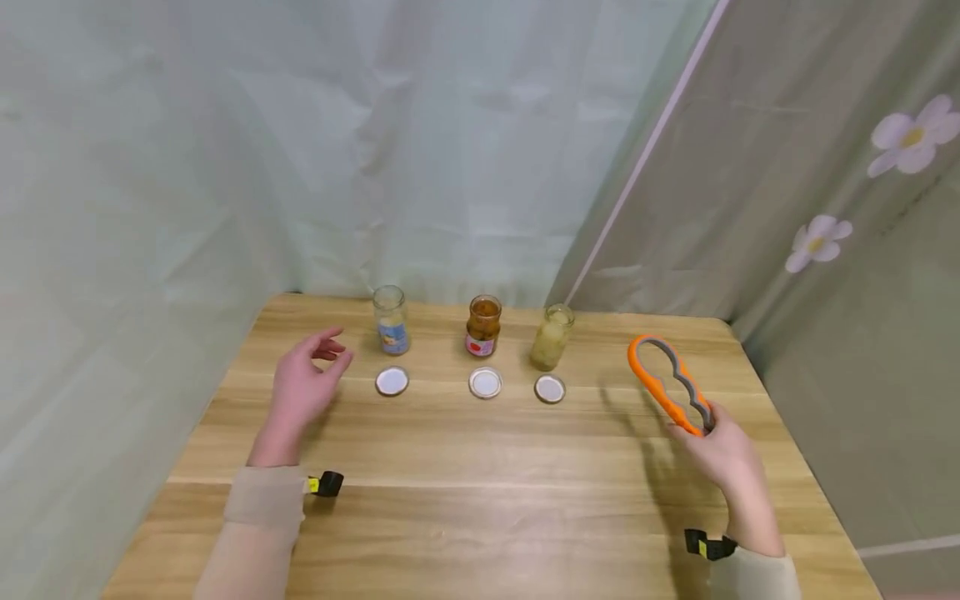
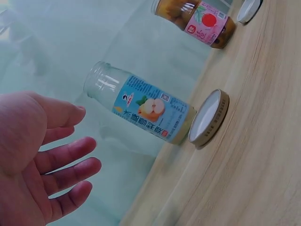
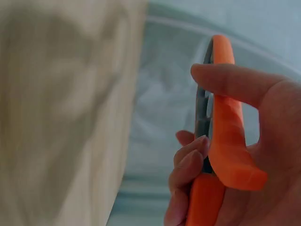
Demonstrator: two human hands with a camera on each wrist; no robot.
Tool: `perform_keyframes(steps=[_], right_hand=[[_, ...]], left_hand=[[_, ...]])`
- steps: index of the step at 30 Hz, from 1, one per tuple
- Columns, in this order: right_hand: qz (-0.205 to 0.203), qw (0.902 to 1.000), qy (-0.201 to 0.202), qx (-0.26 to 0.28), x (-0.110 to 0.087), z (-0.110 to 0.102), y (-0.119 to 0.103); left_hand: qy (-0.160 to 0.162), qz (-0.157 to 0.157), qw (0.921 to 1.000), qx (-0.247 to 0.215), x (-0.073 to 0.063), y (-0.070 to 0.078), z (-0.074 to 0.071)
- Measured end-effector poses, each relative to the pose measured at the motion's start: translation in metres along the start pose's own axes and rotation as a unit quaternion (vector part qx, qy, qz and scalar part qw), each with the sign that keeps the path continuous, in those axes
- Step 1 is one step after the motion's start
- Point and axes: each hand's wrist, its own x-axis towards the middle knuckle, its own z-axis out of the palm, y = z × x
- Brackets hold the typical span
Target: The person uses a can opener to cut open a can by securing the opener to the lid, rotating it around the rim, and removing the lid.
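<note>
My right hand (image 1: 723, 450) grips an orange and grey jar opener (image 1: 660, 387) by its near end, over the right part of the table. In the right wrist view, the thumb lies across its orange side and the fingers curl round the other. My left hand (image 1: 307, 379) holds nothing, its fingers loosely bent, left of a lidless glass jar with a blue label (image 2: 150, 108). A lidless jar with a pink label (image 1: 483, 327) stands in the middle. To its right is a lidless jar with pale green contents (image 1: 551, 339).
In front of the jars lie a left lid (image 1: 392, 381), a middle lid (image 1: 486, 382) and a right lid (image 1: 550, 388), white insides up. The wooden table (image 1: 480, 500) ends at a pale curtain (image 1: 450, 150) behind the jars.
</note>
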Motion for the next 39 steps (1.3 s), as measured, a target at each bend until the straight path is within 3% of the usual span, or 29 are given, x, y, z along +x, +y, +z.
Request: perform_keyframes(steps=[6,14,22,28,39], right_hand=[[0.032,0.9985,-0.04,-0.019,0.001,-0.008,0.027],[0.058,0.9947,-0.075,-0.039,0.0,-0.002,0.042],[0.073,0.9911,-0.09,-0.065,-0.004,0.0,0.048],[0.061,0.9876,-0.104,-0.1,-0.006,0.001,0.048],[0.09,0.981,-0.119,-0.124,-0.017,0.001,0.05]], left_hand=[[0.0,-0.002,1.0,0.001,-0.001,0.0,-0.007],[-0.019,-0.002,0.9998,0.009,-0.002,-0.002,-0.01],[-0.019,-0.007,0.9997,0.013,-0.005,-0.003,-0.011],[-0.017,-0.01,0.9997,0.016,-0.006,-0.001,-0.011],[-0.024,-0.004,0.9997,0.004,0.0,0.005,-0.005]])
